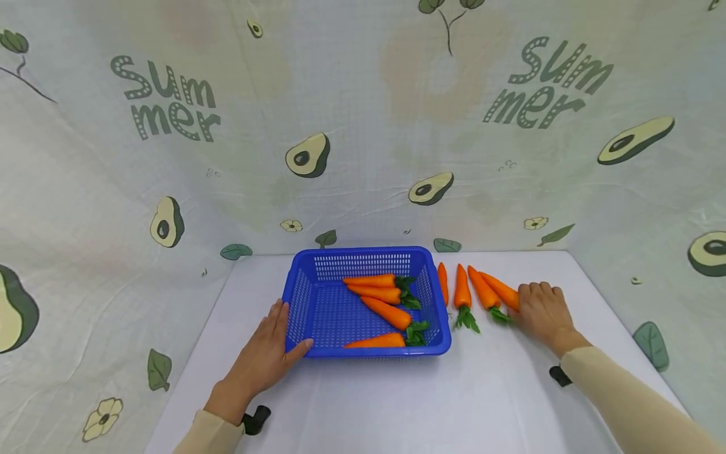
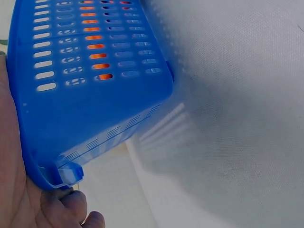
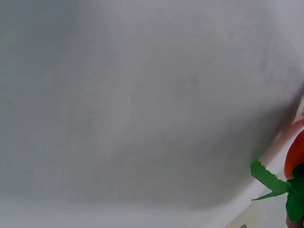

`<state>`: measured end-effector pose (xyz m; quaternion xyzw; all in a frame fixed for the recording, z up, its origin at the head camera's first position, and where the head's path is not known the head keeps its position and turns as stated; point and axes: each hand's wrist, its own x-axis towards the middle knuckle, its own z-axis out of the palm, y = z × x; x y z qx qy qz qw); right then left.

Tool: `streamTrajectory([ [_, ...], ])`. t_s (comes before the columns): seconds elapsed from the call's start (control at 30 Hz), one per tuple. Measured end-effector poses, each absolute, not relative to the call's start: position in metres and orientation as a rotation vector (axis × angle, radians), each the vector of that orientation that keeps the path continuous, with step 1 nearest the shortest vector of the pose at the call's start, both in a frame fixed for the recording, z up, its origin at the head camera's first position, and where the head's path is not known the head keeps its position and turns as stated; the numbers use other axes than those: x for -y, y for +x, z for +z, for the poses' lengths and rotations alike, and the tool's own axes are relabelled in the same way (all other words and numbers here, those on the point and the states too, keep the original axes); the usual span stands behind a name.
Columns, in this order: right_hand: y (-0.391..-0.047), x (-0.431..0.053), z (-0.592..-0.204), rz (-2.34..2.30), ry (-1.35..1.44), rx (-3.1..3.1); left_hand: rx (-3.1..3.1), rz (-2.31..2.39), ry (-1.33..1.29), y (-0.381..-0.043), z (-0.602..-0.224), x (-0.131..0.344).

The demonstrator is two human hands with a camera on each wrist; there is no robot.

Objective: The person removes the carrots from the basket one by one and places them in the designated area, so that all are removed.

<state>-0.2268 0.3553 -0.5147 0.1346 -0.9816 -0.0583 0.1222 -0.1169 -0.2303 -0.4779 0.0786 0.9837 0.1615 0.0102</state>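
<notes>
Carrot (image 1: 501, 291) in the grip, toward the far right corner of the table (image 1: 482, 397). Its long axis slants from the right hand (image 1: 543, 315) leftward to a tip near the table's far edge. The right hand, the nearer of the two, pinches its thick end; the thumb is hidden in the head view. The basket (image 1: 334, 318) lies to the left of this grip, with three loose carrots (image 1: 462, 292) between. The left hand (image 1: 265, 354) rests, fingers straight, along the basket's left rim, thumb spread at its near left corner.
</notes>
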Motion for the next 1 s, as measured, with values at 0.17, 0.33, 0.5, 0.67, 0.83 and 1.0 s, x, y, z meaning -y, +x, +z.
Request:
streamTrajectory([
  [0.17, -0.228, -0.349, -0.518, -0.147, 0.375, 2.87, -3.066, 0.496, 0.242, -0.118, -0.478, 0.229],
  [0.33, -0.228, -0.343, -0.523, -0.152, 0.381, 2.862, -3.061, 0.497, 0.234, -0.118, -0.478, 0.228],
  [0.5, -0.229, -0.339, -0.526, -0.143, 0.408, 2.85, -3.062, 0.504, 0.222, -0.116, -0.477, 0.228],
  [0.67, -0.231, -0.336, -0.525, -0.135, 0.421, 2.868, -3.065, 0.488, 0.217, -0.116, -0.477, 0.228],
  [0.83, -0.234, -0.331, -0.524, -0.122, 0.409, 2.9, -3.07, 0.49, 0.235, -0.118, -0.477, 0.228],
  [1.0, -0.235, -0.327, -0.524, -0.108, 0.384, 2.951, -3.068, 0.495, 0.232, -0.119, -0.477, 0.229],
])
